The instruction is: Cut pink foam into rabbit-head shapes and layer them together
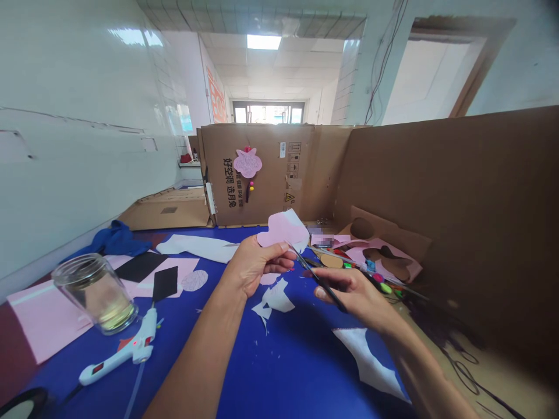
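Pinching, in the head view — your left hand [255, 262] has its thumb and fingers closed on the pink piece [282, 228], above the blue table [271, 384]. Your right hand [356, 291], curled round the scissors [329, 293], sits farther off — their long axis slanting up-left to the piece's lower edge.

On the table [257, 396], a glue gun [126, 352] is lying before the jar [98, 297], a cloth [117, 240] behind it. Well right of the jar, a cutout [286, 227] is resting in the left hand [259, 262], scissors [325, 286] in the right hand [356, 291]. Farther behind the jar, a cardboard panel [271, 203] is standing.
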`<state>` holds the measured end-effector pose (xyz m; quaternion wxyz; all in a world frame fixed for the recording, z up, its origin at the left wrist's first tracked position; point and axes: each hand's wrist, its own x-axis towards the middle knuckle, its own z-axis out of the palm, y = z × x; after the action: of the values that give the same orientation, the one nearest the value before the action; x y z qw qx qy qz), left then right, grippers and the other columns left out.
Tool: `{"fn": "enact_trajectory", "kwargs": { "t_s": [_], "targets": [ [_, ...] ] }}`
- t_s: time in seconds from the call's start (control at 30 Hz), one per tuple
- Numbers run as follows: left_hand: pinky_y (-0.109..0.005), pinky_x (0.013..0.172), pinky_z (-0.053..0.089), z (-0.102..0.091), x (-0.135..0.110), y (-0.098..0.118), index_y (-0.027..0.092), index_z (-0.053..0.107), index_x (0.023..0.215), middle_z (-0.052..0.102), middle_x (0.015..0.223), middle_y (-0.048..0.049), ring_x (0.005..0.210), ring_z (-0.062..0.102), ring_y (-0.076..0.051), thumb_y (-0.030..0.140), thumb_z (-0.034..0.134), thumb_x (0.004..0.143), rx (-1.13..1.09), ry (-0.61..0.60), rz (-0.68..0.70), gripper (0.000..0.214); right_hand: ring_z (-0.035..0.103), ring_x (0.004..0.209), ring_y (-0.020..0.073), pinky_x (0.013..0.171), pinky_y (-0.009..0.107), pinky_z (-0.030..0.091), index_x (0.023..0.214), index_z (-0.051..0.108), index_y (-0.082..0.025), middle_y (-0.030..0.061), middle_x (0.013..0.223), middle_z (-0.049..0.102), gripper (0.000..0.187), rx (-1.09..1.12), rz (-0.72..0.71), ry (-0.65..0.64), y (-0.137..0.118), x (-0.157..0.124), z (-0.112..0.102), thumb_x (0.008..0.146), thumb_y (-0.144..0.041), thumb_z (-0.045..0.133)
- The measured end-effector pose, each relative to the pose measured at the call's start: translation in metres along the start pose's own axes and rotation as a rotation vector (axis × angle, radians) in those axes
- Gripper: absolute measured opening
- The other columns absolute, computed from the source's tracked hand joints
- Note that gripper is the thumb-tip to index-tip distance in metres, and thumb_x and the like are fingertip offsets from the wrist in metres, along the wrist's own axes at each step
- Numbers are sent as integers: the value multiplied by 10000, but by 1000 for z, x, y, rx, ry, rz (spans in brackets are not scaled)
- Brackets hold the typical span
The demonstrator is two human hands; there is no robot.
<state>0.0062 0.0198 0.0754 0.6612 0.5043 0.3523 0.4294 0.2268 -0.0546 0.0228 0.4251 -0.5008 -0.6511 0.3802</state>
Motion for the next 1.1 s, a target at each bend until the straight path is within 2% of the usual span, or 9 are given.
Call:
{"fn": "enact_trajectory", "kwargs": {
  "t_s": [0.3, 0.57, 0.73, 1.1],
  "targets": [
    [-227, 585, 586, 7, -1, -2, 78, 742, 878, 781, 793, -132, 601, 721, -143, 114, 740, 871, -14, 29, -7, 37, 547, 735, 206, 665, 327, 440, 1216, 828, -219, 32, 800, 692, 548, 9, -5, 23, -1, 1, 0, 783, -553, 806],
    [-239, 588, 604, -8, 1, 3, 106, 731, 961, 780, 904, -129, 683, 742, -163, 166, 822, 806, -4, 4, -11, 189, 558, 739, 194, 669, 313, 433, 1226, 825, -231, 31, 838, 727, 526, -39, -16, -20, -2, -1, -3, 801, -541, 805],
    [-224, 572, 587, -12, 1, 2, 104, 732, 997, 780, 851, -138, 651, 737, -161, 174, 825, 804, 52, -39, -5, 226, 587, 764, 213, 714, 338, 463, 1240, 820, -236, 32, 847, 744, 551, -48, 3, -25, 0, -1, -4, 786, -548, 813],
    [-246, 583, 591, -5, 1, -2, 90, 735, 938, 780, 815, -145, 631, 735, -173, 138, 814, 799, 50, -24, 27, 168, 609, 809, 225, 736, 348, 474, 1219, 829, -238, 49, 923, 763, 524, -58, 15, 0, -1, -2, -3, 778, -521, 821]
  ]
}}
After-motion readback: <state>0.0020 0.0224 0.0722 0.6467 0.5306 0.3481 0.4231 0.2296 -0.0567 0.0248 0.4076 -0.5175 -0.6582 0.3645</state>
